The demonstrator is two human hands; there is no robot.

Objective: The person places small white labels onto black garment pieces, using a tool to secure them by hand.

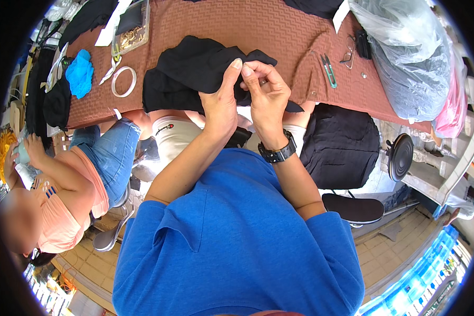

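Black cloth (pixel 189 68) lies bunched at the table's near edge, partly hanging over it. My left hand (pixel 220 102) is closed on a fold of this cloth, thumb pointing up along it. Right beside it, my right hand (pixel 267 95) is pinched, thumb against the forefinger, close to the left thumb tip. Whatever sits in that pinch is too small to make out. A dark watch is on my right wrist.
A brown-covered table (pixel 279 31) holds green thread snips (pixel 328 71), eyeglasses (pixel 348 51), a tape roll (pixel 124 81), blue crumpled material (pixel 80 73) and a clear box (pixel 130 31) of small gold pieces. A large plastic bag (pixel 405 58) stands right. Another person (pixel 68 195) sits at left.
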